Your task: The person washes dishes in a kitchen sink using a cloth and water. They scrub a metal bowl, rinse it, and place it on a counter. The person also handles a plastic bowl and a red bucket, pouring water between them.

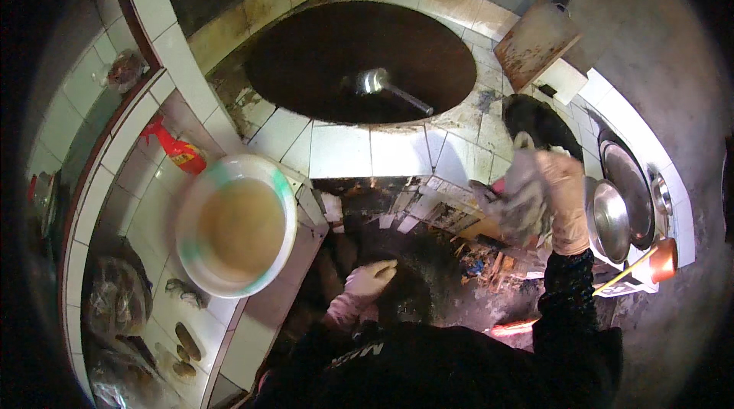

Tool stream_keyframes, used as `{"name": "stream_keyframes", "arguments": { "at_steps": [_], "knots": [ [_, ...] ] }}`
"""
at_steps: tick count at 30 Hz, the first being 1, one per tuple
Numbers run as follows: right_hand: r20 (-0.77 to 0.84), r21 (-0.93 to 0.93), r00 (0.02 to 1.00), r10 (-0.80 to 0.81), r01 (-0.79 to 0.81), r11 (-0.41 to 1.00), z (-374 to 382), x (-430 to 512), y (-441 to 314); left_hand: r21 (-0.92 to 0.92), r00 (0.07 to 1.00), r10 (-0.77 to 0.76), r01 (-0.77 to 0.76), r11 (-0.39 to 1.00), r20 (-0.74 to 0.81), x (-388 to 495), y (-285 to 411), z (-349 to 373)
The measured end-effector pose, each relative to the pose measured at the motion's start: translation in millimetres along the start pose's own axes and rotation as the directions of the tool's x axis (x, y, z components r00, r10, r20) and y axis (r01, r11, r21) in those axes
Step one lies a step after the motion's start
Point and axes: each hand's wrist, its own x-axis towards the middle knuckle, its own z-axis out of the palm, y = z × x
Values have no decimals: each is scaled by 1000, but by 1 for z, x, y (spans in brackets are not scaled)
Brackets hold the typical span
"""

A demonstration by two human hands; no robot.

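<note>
My right hand (567, 202), in a pale glove, grips a crumpled grey cloth (522, 197) over the right end of the tiled stove. The cloth hangs down beside a dark round opening (539, 116) in the stove top. My left hand (367, 283), also gloved, is low in front of my body with its fingers curled together. Nothing shows in it. Beyond both hands, a large dark wok (321, 59) is set into the white-tiled stove top (341, 151). A metal ladle or spatula (375, 82) lies in the wok, its handle towards the near right rim.
At left, a basin (287, 225) of cloudy brownish liquid stands on a tiled counter, beside a red bottle (180, 151). Metal bowls (610, 220) and an orange container (664, 260) are at right. A board (536, 42) leans behind; wood scraps (499, 271) lie below.
</note>
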Motion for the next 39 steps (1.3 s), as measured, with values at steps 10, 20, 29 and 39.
{"name": "stream_keyframes", "arguments": {
  "at_steps": [10,20,29,39],
  "knots": [
    [404,29,908,111,-134,991,49,-77,6,-172,931,341,-318,933,131,23,51,40],
    [553,-431,813,185,89,898,39,-100,97,4,986,169,-169,986,-4,7,20,17],
    [227,-529,957,182,-36,848,58,-147,146,-563,980,136,-32,826,143,2,43,11],
    [612,164,683,400,-603,781,114,-180,112,-635,984,-65,156,757,164,1,79,12]
  ]
}}
